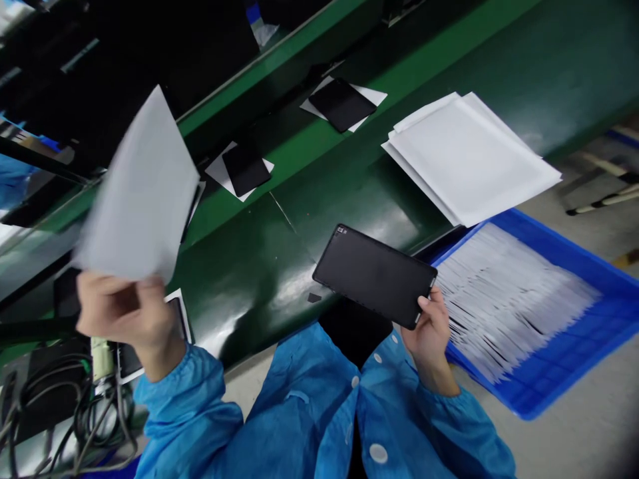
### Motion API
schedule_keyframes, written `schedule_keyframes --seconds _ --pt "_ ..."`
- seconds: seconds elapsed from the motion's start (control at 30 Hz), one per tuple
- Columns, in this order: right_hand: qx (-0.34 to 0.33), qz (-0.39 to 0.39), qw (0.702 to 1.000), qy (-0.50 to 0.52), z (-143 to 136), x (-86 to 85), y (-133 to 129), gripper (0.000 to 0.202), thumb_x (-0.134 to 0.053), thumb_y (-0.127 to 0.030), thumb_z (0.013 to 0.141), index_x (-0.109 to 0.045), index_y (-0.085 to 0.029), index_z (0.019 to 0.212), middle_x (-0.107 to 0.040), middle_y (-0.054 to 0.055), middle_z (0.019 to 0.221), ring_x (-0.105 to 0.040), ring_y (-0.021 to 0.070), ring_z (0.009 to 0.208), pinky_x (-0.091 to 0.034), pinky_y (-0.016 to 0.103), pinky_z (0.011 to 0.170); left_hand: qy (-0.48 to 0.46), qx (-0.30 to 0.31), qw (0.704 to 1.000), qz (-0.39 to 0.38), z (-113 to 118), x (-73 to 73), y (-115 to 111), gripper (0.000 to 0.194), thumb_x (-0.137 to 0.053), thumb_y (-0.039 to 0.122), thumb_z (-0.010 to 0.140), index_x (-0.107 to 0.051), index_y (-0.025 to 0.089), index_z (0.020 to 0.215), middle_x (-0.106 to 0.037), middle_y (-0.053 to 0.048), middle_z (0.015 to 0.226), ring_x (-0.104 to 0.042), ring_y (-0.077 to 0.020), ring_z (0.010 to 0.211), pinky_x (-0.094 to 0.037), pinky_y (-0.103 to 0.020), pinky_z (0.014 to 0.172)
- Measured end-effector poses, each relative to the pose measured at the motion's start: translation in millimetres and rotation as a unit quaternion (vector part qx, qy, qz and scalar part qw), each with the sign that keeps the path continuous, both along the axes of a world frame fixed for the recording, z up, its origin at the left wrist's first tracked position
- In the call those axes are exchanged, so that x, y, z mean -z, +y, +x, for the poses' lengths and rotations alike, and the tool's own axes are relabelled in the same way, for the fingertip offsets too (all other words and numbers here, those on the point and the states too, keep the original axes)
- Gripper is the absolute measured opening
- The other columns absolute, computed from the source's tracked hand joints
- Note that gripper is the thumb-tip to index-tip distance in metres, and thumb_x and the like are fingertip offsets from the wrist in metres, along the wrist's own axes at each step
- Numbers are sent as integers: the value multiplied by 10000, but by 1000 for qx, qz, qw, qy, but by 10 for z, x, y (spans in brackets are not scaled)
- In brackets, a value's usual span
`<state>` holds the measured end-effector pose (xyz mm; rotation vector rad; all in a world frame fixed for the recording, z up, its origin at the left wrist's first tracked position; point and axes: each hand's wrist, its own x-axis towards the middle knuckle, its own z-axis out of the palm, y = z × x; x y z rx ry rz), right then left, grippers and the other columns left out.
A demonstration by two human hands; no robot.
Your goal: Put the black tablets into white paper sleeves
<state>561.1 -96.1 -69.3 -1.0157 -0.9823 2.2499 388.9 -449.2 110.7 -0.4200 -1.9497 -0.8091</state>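
My left hand (127,309) is raised at the left, its fingers pinching the lower edge of a thin white sheet (144,193). Motion blurs both the hand and the sheet. In front of my body, my right hand (430,326) grips a black tablet (377,273) by its right end, thumb on top. The tablet's plain dark face is turned up, with a camera mark at its far left corner. A small dark scrap (314,298) lies on the green work surface (264,259) just left of the tablet.
A stack of white sheets (472,159) lies on the surface at the right. Beneath it stands a blue crate (589,246) packed with thin white pieces on edge. Farther back, dark tablets (342,105) rest on white sheets. Cables (64,392) tangle at the lower left.
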Motion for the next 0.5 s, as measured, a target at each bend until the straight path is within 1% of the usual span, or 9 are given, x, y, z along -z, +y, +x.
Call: schedule_keyframes --seconds 0.03,0.07,0.1,0.17,0.23,0.3,0.33,0.4,0.5 --pt "-2 -2 1000 0 -4 -7 4 352 -821 -306 636 -692 -269 962 -758 -37 887 -691 164 732 -573 300 703 -58 32 995 -76 82 -3 107 211 -775 368 845 -645 225 760 -607 6 762 -573 -178 754 -462 -326 758" --pt "-4 -3 1000 1 -9 -13 5 348 -822 -307 631 -698 -272 955 -760 -38 886 -692 163 733 -572 296 697 -143 73 977 -141 138 41 222 124 -744 316 873 -686 230 805 -661 -8 807 -613 -187 770 -482 -327 752" --pt "-4 -4 1000 3 -16 -16 5 345 -826 -309 627 -701 -272 947 -761 -38 885 -693 163 736 -572 291 692 -236 118 946 -189 166 129 339 88 -703 290 901 -707 229 837 -693 -22 839 -635 -189 770 -494 -322 734" --pt "-4 -3 1000 5 -24 -15 5 346 -834 -311 625 -698 -271 941 -761 -39 882 -694 161 738 -571 285 690 -399 197 866 -227 151 396 544 150 -622 291 930 -696 212 826 -700 -41 831 -634 -180 725 -495 -303 686" --pt "-3 3 1000 3 -21 -4 12 362 -838 -309 635 -690 -270 963 -757 -40 884 -690 160 732 -570 285 688 -496 234 808 -217 88 691 681 189 -611 310 903 -644 202 752 -660 -35 752 -586 -161 651 -469 -283 636" --pt "-2 11 1000 1 -7 14 25 386 -839 -309 644 -679 -263 993 -749 -36 888 -682 160 724 -565 289 690 -546 232 785 -178 26 916 742 225 -649 341 873 -596 201 705 -621 -18 682 -538 -145 602 -438 -262 592" --pt "-1 13 1000 -1 1 23 31 398 -841 -308 646 -674 -258 1004 -744 -32 894 -681 161 726 -563 293 699 -565 228 778 -153 4 987 751 252 -672 366 865 -582 201 697 -612 -11 658 -525 -139 586 -424 -252 571" --pt "4 16 1000 -5 12 34 36 411 -846 -308 641 -669 -247 1007 -738 -21 911 -683 166 745 -560 303 726 -601 227 759 -109 -25 1048 747 312 -716 429 854 -575 198 697 -609 -2 626 -516 -128 558 -400 -236 536" --pt "8 17 1000 -10 6 29 15 427 -852 -308 636 -673 -241 1018 -744 -2 972 -702 184 824 -567 329 801 -658 241 711 -54 -41 1023 749 392 -749 521 843 -561 202 716 -564 27 552 -494 -114 475 -367 -223 475"
